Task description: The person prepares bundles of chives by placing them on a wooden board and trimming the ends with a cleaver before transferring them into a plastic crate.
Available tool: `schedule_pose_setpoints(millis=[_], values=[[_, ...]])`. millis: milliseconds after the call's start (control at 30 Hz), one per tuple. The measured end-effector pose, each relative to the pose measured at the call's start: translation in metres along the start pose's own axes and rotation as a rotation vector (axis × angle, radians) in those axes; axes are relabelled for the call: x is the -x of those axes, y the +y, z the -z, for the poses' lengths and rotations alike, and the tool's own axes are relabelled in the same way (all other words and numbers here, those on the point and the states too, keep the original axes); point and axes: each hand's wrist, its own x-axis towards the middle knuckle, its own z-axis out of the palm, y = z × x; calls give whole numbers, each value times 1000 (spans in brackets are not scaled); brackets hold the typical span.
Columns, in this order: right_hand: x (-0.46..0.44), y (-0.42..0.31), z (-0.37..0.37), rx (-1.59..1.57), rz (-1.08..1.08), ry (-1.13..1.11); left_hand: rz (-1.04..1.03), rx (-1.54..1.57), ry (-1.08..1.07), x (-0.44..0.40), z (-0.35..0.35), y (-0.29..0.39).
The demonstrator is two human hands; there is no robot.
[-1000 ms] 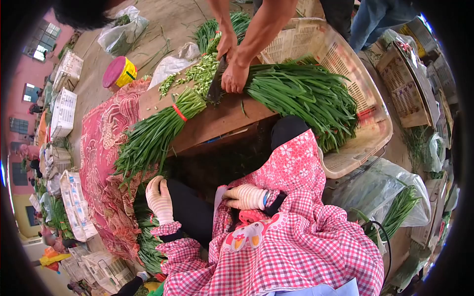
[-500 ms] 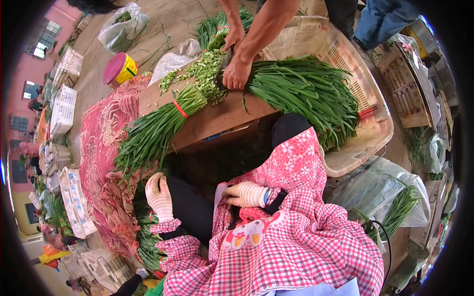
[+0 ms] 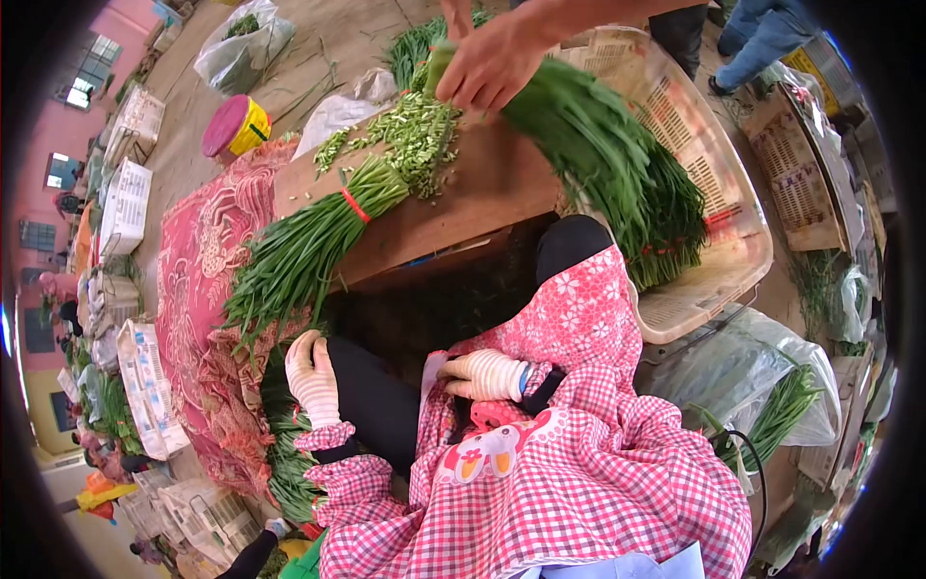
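My left hand (image 3: 312, 377), in a striped glove, rests by my dark-trousered knee, fingers together, just below a green bundle (image 3: 309, 241) tied with a red band. Whether it holds anything is hidden. My right hand (image 3: 482, 375), gloved alike, lies over my lap with fingers curled; what is under them cannot be made out. On the wooden board (image 3: 463, 193) are chopped pale stem pieces (image 3: 422, 125). Across it, a co-worker's bare hands (image 3: 487, 68) grip a large green bunch (image 3: 588, 135), blurred by motion.
A large plastic basket (image 3: 704, 145) stands at the right of the board with green bundles in it. A patterned red cloth (image 3: 207, 251) hangs on the left, near a pink-lidded tub (image 3: 226, 126). Clear plastic bags (image 3: 738, 376) with greens lie at the lower right.
The co-worker's hands have moved up and right, lifting the large bunch off the board and swinging it. The knife seen earlier no longer shows. Both my hands have barely moved.
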Motion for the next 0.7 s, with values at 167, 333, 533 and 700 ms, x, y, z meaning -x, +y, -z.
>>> schedule_pose_setpoints(millis=[167,333,533,700], values=[[-1,5,-4,-15,52,44,28,15,1,0,-1,-1],[0,4,-4,-18,51,40,29,16,-9,1,0,1],[0,0,0,-11,27,20,62,20,-3,1,-1,1],[1,0,-3,-29,36,54,-1,-27,-24,1,-1,-7]])
